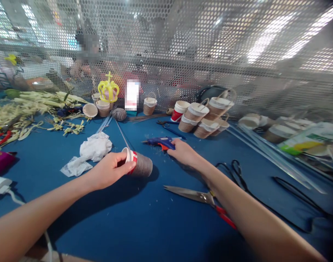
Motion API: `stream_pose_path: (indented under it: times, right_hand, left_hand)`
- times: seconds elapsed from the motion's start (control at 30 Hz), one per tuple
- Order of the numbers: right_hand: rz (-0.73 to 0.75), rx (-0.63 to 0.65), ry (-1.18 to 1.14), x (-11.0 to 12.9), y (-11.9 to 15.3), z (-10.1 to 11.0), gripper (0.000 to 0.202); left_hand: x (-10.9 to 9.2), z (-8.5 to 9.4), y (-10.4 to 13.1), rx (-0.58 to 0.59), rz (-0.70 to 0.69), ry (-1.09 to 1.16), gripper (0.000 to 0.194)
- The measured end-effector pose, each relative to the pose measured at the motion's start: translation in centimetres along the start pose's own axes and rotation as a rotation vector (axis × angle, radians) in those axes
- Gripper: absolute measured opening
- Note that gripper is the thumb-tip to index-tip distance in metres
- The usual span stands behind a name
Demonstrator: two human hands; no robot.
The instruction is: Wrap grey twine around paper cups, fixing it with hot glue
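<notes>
My left hand (pixel 112 169) is closed around the white rim end of a red paper cup (pixel 134 158), which lies tilted on its side above the table. Grey yarn (pixel 144 165) is wound round most of the cup's wall. One strand of it runs back to a ball of grey yarn (pixel 119 114). My right hand (pixel 184 153) has its fingers on the rear of a blue glue gun (pixel 161 141) with an orange trigger, its nozzle pointing left. Below my right forearm lie scissors (pixel 201 197) with red handles, partly hidden by the arm.
Crumpled white cloth (pixel 95 147) lies left of the cup. Wrapped small baskets (pixel 196 111) are stacked at the back right, by clear glue sticks (pixel 275 156). A black cord (pixel 253 196) crosses the right side. Dried husks (pixel 32 102) cover the far left. A perforated metal screen (pixel 166 43) stands behind.
</notes>
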State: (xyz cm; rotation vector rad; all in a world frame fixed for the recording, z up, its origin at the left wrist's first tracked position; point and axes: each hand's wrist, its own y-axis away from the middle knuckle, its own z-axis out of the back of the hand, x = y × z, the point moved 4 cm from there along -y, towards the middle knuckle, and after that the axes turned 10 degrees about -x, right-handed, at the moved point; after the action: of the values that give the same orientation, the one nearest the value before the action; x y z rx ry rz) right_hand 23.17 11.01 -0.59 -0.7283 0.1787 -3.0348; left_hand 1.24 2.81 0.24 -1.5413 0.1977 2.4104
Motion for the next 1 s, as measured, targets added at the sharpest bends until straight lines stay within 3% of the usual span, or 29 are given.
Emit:
stream_pose_path:
  times: [0.17,0.27,0.33,0.47,0.63,0.83,1.0]
  right_hand:
    - [-0.047,0.007,-0.251,1.2,2.1,2.4,0.024]
    - [-0.166,0.141,-0.604,2.1,4.5,3.3,0.019]
    - [-0.208,0.199,-0.712,2.6,6.0,3.7,0.021]
    - [-0.090,0.272,-0.775,3.5,7.8,3.8,0.020]
    - [-0.011,0.339,-0.719,4.1,8.6,3.0,0.022]
    - [-0.084,0.260,-0.545,4.5,9.6,2.9,0.023]
    - [0.033,0.199,-0.378,5.1,9.9,3.0,0.012]
  left_hand:
    - [0.0,0.5,-0.1,-0.017,0.022,-0.027,0.029]
    - [-0.3,0.6,-0.1,-0.005,0.029,0.009,0.026]
    - [-0.4,0.5,-0.1,0.010,0.048,0.030,0.026]
    - [-0.1,0.2,-0.2,0.058,0.138,0.088,0.029]
    - [0.0,0.1,-0.3,0.048,0.238,0.202,0.029]
    - [0.3,0.4,-0.4,0.021,0.276,0.194,0.032]
    - [0.7,0.5,-0.4,-0.013,0.322,0.213,0.028]
